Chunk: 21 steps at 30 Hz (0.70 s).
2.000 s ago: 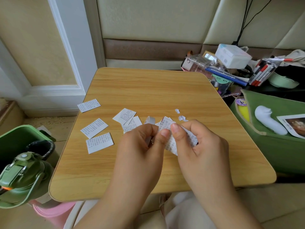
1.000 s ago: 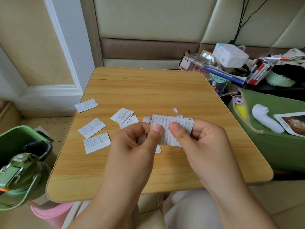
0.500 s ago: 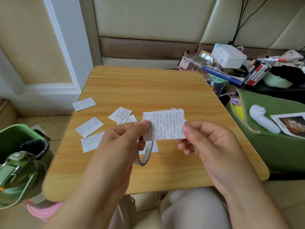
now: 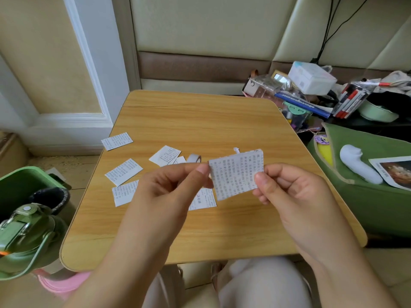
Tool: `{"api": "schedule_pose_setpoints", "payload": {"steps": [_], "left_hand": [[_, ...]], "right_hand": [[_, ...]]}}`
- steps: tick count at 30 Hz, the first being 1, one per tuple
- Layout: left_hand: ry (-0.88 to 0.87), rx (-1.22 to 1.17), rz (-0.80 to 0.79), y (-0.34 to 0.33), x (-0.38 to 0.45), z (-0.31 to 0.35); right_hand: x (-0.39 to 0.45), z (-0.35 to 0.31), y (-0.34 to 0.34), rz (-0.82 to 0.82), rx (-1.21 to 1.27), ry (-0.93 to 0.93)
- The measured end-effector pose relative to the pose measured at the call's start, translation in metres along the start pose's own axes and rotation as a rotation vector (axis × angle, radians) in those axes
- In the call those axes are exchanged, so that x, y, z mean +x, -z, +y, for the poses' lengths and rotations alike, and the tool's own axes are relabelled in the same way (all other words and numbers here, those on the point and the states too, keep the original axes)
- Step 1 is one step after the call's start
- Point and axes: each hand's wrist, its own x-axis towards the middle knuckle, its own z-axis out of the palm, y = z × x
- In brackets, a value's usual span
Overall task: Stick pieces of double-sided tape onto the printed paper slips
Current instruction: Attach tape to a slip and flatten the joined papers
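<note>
I hold one printed paper slip [image 4: 236,174] up over the wooden table [image 4: 200,121], its text facing me. My left hand [image 4: 169,190] pinches its left edge between thumb and forefinger. My right hand [image 4: 291,192] pinches its lower right edge. A small white roll of double-sided tape [image 4: 194,158] lies on the table just beyond my left hand. Several more slips lie on the table, among them a slip at the far left [image 4: 117,141], a second slip [image 4: 123,172] and a partly hidden slip under my hands [image 4: 203,200]. A tiny white scrap [image 4: 236,150] shows above the held slip.
A green bin [image 4: 20,181] and a green bottle [image 4: 24,236] stand left of the table. To the right are a green bag [image 4: 364,196] and a heap of stationery, pens and a white box [image 4: 311,77]. A padded wall rises behind.
The slip went from being worked between my fingertips to being held up flat and facing me. A grey loop that hung below my left hand half a second ago is gone from view.
</note>
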Motion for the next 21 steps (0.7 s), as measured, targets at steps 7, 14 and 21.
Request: {"api": "schedule_pose_setpoints", "payload": {"steps": [7,14,21], "left_hand": [[0.014,-0.129,-0.112,0.0062,0.0024,0.0048],[0.127,-0.293,-0.186,0.0057,0.0018,0.0052],[0.137,-0.32,-0.208,0.0026,0.0023,0.0061]], "right_hand": [[0.001,-0.0041,0.002,-0.039,-0.02,0.036],[0.0017,-0.0019,0.0008,-0.019,-0.027,0.044],[0.0058,0.0038,0.0008,-0.005,-0.088,0.063]]}}
